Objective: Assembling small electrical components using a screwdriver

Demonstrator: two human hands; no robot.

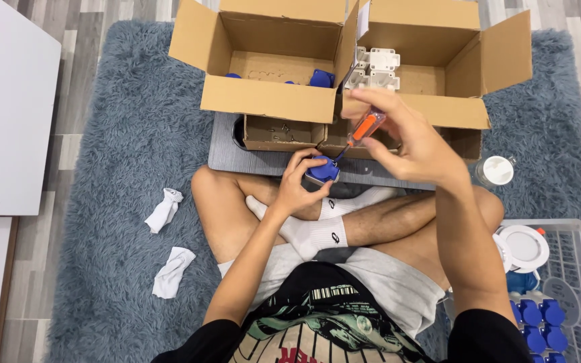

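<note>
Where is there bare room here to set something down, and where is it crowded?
Free: rug left of the boxes, above the two white cloths; rug right of the bottle cap. Crowded: tray under both hands, and the basket of blue parts.

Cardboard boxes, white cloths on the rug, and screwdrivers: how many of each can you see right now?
Large open cardboard boxes: 2
Small cardboard trays: 2
White cloths on the rug: 2
Screwdrivers: 1, held in the right hand above the blue part in the left hand
Total: 7
</note>
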